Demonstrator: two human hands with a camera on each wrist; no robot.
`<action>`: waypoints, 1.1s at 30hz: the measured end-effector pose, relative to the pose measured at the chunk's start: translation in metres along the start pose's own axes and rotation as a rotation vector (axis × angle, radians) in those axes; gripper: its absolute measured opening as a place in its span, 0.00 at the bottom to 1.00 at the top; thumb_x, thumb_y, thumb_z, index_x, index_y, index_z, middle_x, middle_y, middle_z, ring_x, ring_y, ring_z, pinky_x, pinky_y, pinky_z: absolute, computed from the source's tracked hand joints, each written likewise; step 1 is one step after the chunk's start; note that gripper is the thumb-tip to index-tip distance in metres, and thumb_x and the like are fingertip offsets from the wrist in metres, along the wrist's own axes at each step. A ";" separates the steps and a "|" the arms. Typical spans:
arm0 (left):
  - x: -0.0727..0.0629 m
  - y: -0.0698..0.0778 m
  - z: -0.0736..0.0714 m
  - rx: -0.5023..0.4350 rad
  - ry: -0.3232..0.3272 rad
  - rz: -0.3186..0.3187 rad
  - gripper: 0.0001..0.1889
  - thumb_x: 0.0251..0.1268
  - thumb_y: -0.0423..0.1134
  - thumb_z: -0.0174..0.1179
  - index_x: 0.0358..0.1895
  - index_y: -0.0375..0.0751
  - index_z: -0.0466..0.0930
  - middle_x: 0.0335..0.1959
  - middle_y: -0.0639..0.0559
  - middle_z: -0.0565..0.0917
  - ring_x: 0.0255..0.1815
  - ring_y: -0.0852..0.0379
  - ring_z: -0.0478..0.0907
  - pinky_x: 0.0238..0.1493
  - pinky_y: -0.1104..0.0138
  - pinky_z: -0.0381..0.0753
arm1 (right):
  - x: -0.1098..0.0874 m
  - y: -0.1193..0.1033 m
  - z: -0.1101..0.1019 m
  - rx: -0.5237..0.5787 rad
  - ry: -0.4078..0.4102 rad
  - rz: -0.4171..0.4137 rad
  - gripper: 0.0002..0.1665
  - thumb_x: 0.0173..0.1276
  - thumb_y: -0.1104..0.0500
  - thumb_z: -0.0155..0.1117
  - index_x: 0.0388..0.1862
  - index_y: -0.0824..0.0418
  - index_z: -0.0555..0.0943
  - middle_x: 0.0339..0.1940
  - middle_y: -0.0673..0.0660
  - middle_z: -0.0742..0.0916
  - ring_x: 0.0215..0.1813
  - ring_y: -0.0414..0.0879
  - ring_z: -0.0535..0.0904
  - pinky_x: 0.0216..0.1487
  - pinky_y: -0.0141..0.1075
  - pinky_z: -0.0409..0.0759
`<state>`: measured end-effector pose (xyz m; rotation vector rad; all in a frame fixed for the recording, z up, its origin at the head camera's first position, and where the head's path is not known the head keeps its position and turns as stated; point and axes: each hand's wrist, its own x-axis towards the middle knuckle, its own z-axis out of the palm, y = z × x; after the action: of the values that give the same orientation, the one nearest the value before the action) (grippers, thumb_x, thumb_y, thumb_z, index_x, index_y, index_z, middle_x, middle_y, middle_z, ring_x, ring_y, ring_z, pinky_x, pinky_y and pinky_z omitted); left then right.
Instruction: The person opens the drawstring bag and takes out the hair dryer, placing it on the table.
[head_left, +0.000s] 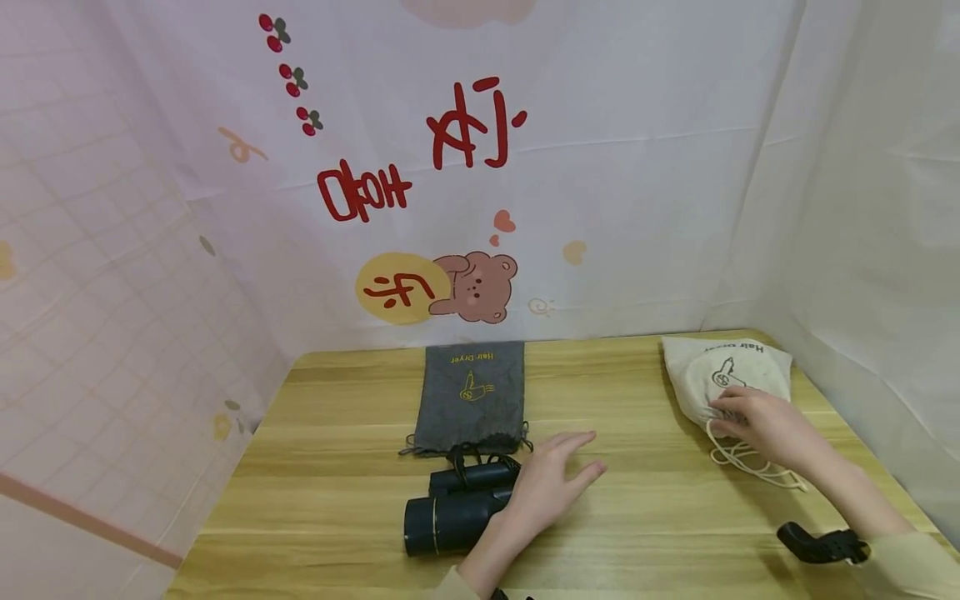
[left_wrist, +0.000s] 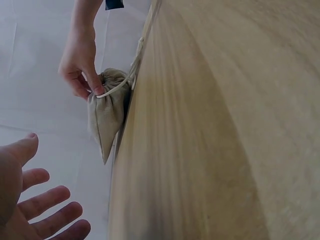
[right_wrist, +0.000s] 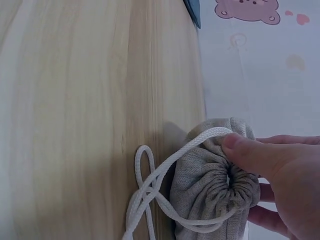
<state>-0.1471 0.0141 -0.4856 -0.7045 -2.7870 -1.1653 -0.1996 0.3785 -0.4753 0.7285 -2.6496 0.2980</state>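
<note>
Bag (head_left: 693,375) is sitting pinched in the right hand (head_left: 776,429); the left hand (head_left: 545,483) is spreading empty fingers. Gripping bag and cord (right_wrist: 216,131) together is probably working best.

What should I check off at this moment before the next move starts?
1. Right hand has the pale bag: ok, it grips the gathered neck.
2. Bag mouth fully closed: not ok, a small dark opening shows among the gathers.
3. Drawstring free of knots: cannot tell, its loops cross one another.
4. Left hand free: ok, spread open and holding nothing.
5. Left hand clear of the binoculars: cannot tell, it overlaps them in the head view.
6. Bag contents identified: cannot tell, the cloth hides them.
</note>
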 end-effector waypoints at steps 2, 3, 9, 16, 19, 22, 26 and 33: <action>0.000 -0.001 0.003 -0.010 -0.004 -0.008 0.26 0.78 0.59 0.58 0.71 0.52 0.80 0.69 0.53 0.84 0.71 0.53 0.81 0.70 0.57 0.82 | 0.001 -0.002 0.001 0.020 0.001 -0.010 0.12 0.55 0.61 0.82 0.39 0.58 0.92 0.34 0.44 0.87 0.33 0.34 0.80 0.33 0.36 0.81; 0.000 -0.002 0.004 -0.013 -0.004 -0.011 0.26 0.78 0.59 0.58 0.71 0.52 0.80 0.69 0.53 0.84 0.71 0.53 0.81 0.69 0.57 0.82 | 0.001 -0.002 0.001 0.029 0.004 -0.014 0.11 0.55 0.61 0.82 0.39 0.58 0.92 0.34 0.43 0.86 0.32 0.33 0.79 0.33 0.35 0.80; 0.002 -0.002 0.011 -0.028 0.005 -0.015 0.24 0.77 0.54 0.62 0.69 0.51 0.81 0.67 0.54 0.85 0.69 0.53 0.82 0.69 0.58 0.82 | 0.003 -0.006 0.005 0.077 0.050 -0.055 0.12 0.53 0.65 0.82 0.38 0.61 0.92 0.32 0.43 0.85 0.31 0.26 0.76 0.29 0.31 0.78; 0.006 0.002 0.018 -0.061 0.013 -0.028 0.23 0.76 0.52 0.64 0.69 0.50 0.82 0.66 0.53 0.86 0.68 0.54 0.84 0.68 0.60 0.82 | 0.006 -0.016 0.006 0.084 0.096 -0.088 0.13 0.50 0.66 0.82 0.38 0.61 0.92 0.34 0.46 0.88 0.32 0.32 0.82 0.32 0.32 0.83; 0.009 0.006 0.022 -0.071 0.015 -0.039 0.23 0.75 0.51 0.64 0.69 0.50 0.82 0.66 0.54 0.87 0.64 0.55 0.85 0.64 0.63 0.84 | 0.008 -0.022 0.007 0.090 0.108 -0.095 0.13 0.50 0.66 0.83 0.37 0.60 0.93 0.34 0.47 0.89 0.33 0.35 0.84 0.34 0.33 0.84; 0.013 0.009 0.025 -0.078 0.014 -0.053 0.23 0.75 0.51 0.65 0.69 0.51 0.82 0.65 0.54 0.87 0.61 0.57 0.87 0.60 0.66 0.85 | 0.010 -0.027 0.008 0.099 0.109 -0.089 0.13 0.51 0.66 0.83 0.37 0.60 0.93 0.34 0.47 0.89 0.32 0.34 0.83 0.33 0.32 0.84; 0.018 0.012 0.031 -0.091 0.007 -0.069 0.23 0.75 0.51 0.65 0.68 0.51 0.82 0.65 0.55 0.87 0.60 0.58 0.87 0.58 0.68 0.85 | 0.012 -0.035 0.009 0.114 0.100 -0.076 0.12 0.53 0.65 0.82 0.38 0.60 0.93 0.35 0.48 0.90 0.32 0.32 0.82 0.32 0.32 0.83; 0.025 0.014 0.038 -0.137 0.008 -0.093 0.23 0.74 0.51 0.66 0.67 0.51 0.83 0.62 0.53 0.88 0.57 0.57 0.87 0.56 0.69 0.84 | 0.017 -0.044 0.011 0.132 0.104 -0.081 0.12 0.54 0.66 0.82 0.38 0.59 0.93 0.36 0.48 0.90 0.33 0.35 0.84 0.33 0.32 0.84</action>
<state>-0.1580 0.0585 -0.4988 -0.5828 -2.7824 -1.3826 -0.1933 0.3308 -0.4736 0.8358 -2.5141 0.4783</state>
